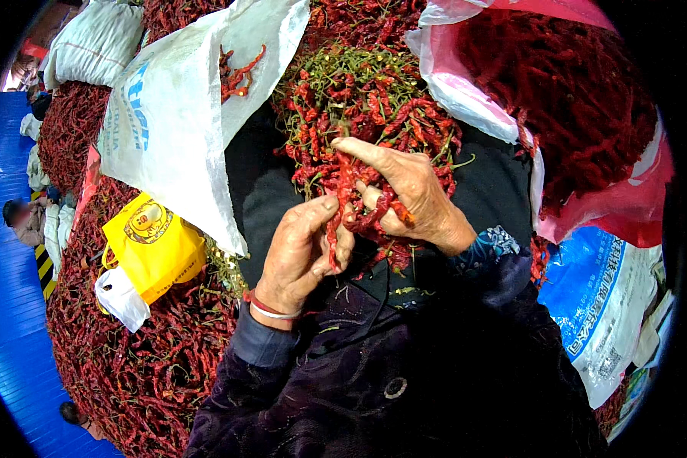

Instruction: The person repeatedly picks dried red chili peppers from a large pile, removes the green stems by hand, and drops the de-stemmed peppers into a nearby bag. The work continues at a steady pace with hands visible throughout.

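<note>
My left hand (305,240) pinches a dried red chili pepper (333,233) between thumb and fingers, its tip pointing down. Beside it, my right hand (416,191) has its index finger stretched out to the left, while the thumb and other fingers are closed round several chili peppers (375,217). Both hands are above my lap, close together. Just beyond them lies a heap of dried chili peppers (320,130) with green stems (351,65) gathered at its far side. Some of the fingers on each hand are hidden.
An open red-and-white sack (603,210) full of dark red chilies stands at right. Left of my lap lies a white woven sack (168,130) with a few chilies on it. A yellow bag (156,248) and a white plastic bag (120,298) rest on the large chili pile (160,366).
</note>
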A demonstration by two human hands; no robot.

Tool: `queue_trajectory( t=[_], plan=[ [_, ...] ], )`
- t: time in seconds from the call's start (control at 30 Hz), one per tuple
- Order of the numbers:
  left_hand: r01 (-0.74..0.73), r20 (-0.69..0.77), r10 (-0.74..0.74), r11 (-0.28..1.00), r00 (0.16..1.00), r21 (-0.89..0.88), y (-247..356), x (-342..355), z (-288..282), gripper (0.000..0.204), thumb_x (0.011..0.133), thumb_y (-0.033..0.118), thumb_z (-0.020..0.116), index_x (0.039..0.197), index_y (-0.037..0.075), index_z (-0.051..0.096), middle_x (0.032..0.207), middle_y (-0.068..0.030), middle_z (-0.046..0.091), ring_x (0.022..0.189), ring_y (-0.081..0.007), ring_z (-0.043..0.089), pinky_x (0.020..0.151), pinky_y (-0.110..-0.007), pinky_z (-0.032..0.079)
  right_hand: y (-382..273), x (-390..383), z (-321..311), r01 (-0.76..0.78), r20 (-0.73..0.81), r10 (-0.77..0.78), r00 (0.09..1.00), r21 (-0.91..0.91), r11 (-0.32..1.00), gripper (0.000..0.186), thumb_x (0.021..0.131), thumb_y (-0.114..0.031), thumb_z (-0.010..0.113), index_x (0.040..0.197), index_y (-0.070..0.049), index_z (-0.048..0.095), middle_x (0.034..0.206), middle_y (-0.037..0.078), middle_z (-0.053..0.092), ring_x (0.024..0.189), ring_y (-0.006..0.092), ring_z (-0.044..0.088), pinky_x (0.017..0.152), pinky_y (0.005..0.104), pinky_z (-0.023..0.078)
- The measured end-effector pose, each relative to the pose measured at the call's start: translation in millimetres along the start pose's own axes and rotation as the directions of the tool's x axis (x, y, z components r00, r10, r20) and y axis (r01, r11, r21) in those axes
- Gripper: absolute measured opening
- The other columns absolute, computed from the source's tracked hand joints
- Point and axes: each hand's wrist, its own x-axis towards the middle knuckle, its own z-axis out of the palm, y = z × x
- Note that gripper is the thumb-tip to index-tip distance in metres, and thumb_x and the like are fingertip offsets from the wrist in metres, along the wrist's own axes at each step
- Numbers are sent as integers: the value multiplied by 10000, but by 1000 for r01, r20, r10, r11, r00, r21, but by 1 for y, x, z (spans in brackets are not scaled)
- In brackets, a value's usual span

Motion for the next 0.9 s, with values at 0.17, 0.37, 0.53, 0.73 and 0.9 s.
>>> queue_trajectory(
  t=[0.17, 0.37, 0.53, 0.73, 0.9],
  plan=[
    [-5, -9, 7, 985, 1000, 172, -5, -6, 1, 283, 927, 279, 464, 840, 23, 548, 535, -78, 547, 310, -85, 376, 323, -194, 315, 6, -7, -5, -283, -24, 329, 944, 454, 845, 303, 818, -10, 474, 1112, -34, 543, 641, 23, 523, 500, 108, 483, 451, 255, 395],
    [-35, -98, 69, 949, 993, 312, -21, -2, -23, 217, 920, 217, 493, 831, 31, 558, 603, -90, 590, 353, -72, 395, 337, -183, 286, 35, -16, -27, -246, 227, 647, 728, 967, -62, 253, 911, -252, 418, 982, -43, 542, 589, 16, 421, 460, 102, 395, 390, 217, 322],
    [11, -40, 1, 952, 999, 305, -37, 10, -36, 237, 914, 235, 503, 809, 31, 562, 629, -77, 594, 399, -77, 437, 380, -203, 331, 42, -5, -27, -200, 212, 736, 643, 974, -106, 248, 902, -284, 441, 972, -74, 552, 621, 38, 443, 503, 137, 416, 383, 248, 316],
    [109, 12, -114, 973, 993, 203, -56, 20, -48, 170, 928, 173, 481, 919, 21, 557, 711, -51, 601, 526, -91, 515, 459, -212, 402, 80, 114, 1, -258, 263, 754, 602, 958, -128, 276, 880, -304, 461, 983, -50, 496, 593, -30, 298, 491, 102, 288, 399, 234, 220],
    [105, 92, -122, 979, 988, 172, -55, 25, -54, 174, 917, 193, 504, 880, 34, 563, 713, -42, 589, 577, -83, 521, 510, -226, 415, 61, 220, 113, -530, 500, 572, 650, 838, -131, 407, 910, -313, 430, 1132, 21, 502, 970, 128, 575, 837, 236, 571, 762, 423, 488]
  ],
)
